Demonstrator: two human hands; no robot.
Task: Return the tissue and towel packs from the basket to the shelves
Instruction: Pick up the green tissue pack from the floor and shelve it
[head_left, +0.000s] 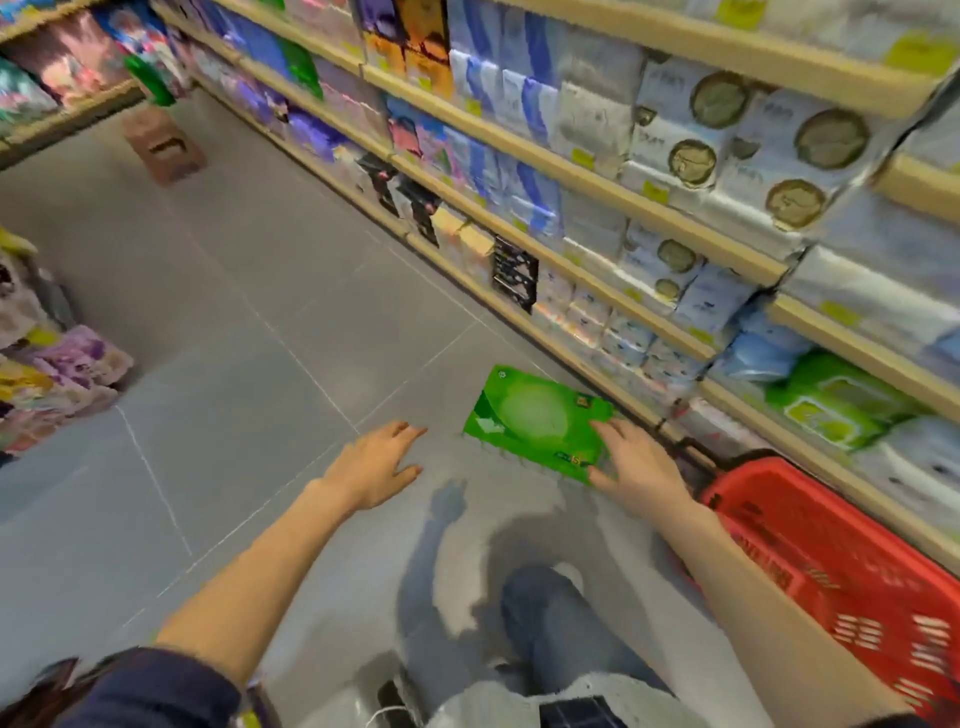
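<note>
A flat green tissue pack (535, 418) is held above the grey floor, gripped at its near right corner by my right hand (636, 467). My left hand (382, 462) hovers to the left of the pack, fingers spread, holding nothing and apart from it. The red plastic basket (841, 582) sits on the floor at the lower right, under my right forearm; its inside is blurred. The wooden shelves (566, 166) run along the right, filled with white, blue and green tissue and towel packs. Similar green packs (836, 405) lie on a low shelf at the right.
A brown cardboard box (163, 145) stands on the floor at the far end of the aisle. Another shelf with colourful packs (57, 374) lines the left side. My leg in blue jeans (550, 623) is below the hands. Grey tiled floor (234, 322) lies between the shelves.
</note>
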